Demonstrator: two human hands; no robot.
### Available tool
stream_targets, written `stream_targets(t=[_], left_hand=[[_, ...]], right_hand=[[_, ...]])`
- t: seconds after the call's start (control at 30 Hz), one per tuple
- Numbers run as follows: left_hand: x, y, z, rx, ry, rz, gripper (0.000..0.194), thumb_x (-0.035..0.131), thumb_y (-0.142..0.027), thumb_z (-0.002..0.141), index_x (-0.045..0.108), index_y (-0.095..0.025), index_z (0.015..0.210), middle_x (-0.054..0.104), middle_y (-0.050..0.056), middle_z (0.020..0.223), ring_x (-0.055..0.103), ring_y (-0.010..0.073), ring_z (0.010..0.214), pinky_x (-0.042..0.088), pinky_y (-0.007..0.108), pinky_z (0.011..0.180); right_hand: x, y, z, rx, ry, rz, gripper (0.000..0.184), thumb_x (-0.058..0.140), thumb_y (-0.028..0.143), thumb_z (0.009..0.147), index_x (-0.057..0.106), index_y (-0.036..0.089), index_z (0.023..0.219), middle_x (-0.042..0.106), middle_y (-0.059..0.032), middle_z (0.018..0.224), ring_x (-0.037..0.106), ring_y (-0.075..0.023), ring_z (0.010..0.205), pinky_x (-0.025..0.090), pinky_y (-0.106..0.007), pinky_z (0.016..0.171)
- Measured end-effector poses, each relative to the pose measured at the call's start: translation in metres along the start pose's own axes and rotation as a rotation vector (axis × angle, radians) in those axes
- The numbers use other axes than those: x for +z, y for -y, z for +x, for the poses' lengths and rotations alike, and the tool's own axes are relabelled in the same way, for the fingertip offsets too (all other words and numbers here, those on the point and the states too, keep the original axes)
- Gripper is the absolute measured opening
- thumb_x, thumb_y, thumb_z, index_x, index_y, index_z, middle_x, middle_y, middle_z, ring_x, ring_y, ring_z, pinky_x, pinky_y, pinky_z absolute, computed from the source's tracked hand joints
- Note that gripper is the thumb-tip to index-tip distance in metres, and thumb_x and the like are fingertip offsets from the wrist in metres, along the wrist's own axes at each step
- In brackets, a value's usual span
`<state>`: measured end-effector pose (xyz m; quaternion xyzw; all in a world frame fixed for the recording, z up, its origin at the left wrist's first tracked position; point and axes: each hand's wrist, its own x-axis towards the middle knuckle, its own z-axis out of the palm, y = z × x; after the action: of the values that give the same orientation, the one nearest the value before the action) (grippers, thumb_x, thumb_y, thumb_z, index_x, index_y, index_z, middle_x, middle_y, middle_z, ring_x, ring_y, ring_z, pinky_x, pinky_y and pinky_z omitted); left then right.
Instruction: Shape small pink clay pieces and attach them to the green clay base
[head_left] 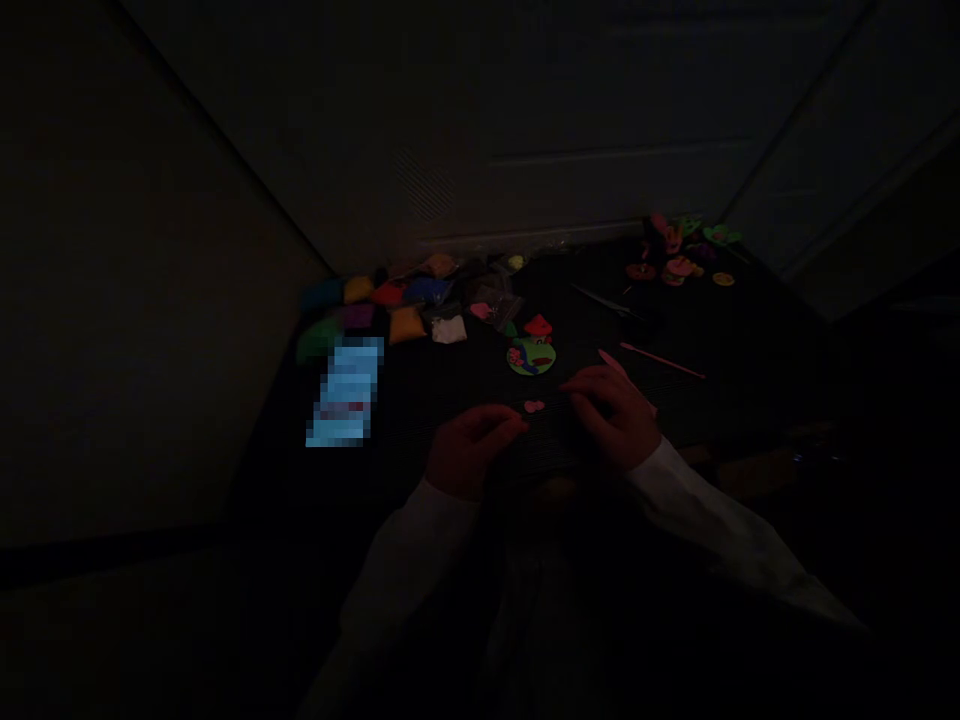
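Observation:
The scene is very dark. My left hand [469, 448] is closed in a pinch just left of the small pink clay pieces [533, 407] on the table; whatever its fingertips hold is too small to make out. On the other side of those pieces, my right hand [615, 415] rests low with its fingers stretched forward and nothing visible in them. Partly behind it lies a pink flat modelling tool [616, 362]. Just beyond both hands is a round green clay disc [541, 352] with a red-roofed shape, a blue strip and pink bits on it.
Several bags of coloured clay [406, 326] lie at the back left, near a bright, blurred-out phone-like screen [346, 392]. Scissors [604, 300] and a thin pink stick [664, 360] lie to the right. Several clay figures [679, 268] stand at the back right by the wall.

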<state>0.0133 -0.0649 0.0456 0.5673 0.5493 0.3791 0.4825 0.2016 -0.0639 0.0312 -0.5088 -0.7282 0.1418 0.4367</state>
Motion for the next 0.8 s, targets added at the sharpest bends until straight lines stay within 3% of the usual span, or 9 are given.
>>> stream_targets(t=[0.23, 0.47, 0.6, 0.8], left_hand=[[0.001, 0.006, 0.001, 0.063, -0.007, 0.036, 0.026, 0.047, -0.036, 0.073, 0.062, -0.017, 0.064, 0.065, 0.001, 0.068, 0.057, 0.0128, 0.067, 0.045, 0.024, 0.064], [0.001, 0.009, 0.002, 0.054, 0.091, -0.099, 0.019, 0.055, -0.035, 0.067, 0.061, -0.017, 0.068, 0.063, 0.001, 0.070, 0.057, 0.0138, 0.068, 0.044, 0.025, 0.064], [0.002, 0.009, 0.002, 0.090, 0.162, -0.196, 0.016, 0.060, -0.033, 0.064, 0.061, -0.017, 0.064, 0.062, 0.002, 0.076, 0.057, 0.0149, 0.074, 0.043, 0.027, 0.071], [0.003, 0.006, 0.001, 0.139, 0.205, -0.149, 0.017, 0.059, -0.034, 0.063, 0.062, -0.017, 0.061, 0.063, 0.003, 0.076, 0.057, 0.0164, 0.077, 0.044, 0.029, 0.074]], right_hand=[[-0.006, 0.020, -0.004, -0.070, -0.035, 0.034, 0.016, 0.049, 0.023, 0.075, 0.059, 0.021, 0.088, 0.055, -0.0047, 0.089, 0.052, -0.0148, 0.085, 0.044, -0.033, 0.076], [-0.007, 0.047, -0.008, -0.140, 0.053, 0.050, 0.019, 0.055, 0.027, 0.073, 0.058, 0.022, 0.091, 0.056, -0.0044, 0.092, 0.051, -0.0154, 0.089, 0.043, -0.033, 0.077], [-0.005, 0.049, -0.008, -0.173, 0.086, 0.013, 0.021, 0.054, 0.028, 0.074, 0.058, 0.022, 0.094, 0.056, -0.0040, 0.091, 0.050, -0.0148, 0.089, 0.041, -0.033, 0.077], [-0.002, 0.048, -0.009, -0.191, 0.077, 0.017, 0.015, 0.052, 0.026, 0.075, 0.059, 0.022, 0.087, 0.057, -0.0034, 0.088, 0.051, -0.0144, 0.087, 0.040, -0.032, 0.075]])
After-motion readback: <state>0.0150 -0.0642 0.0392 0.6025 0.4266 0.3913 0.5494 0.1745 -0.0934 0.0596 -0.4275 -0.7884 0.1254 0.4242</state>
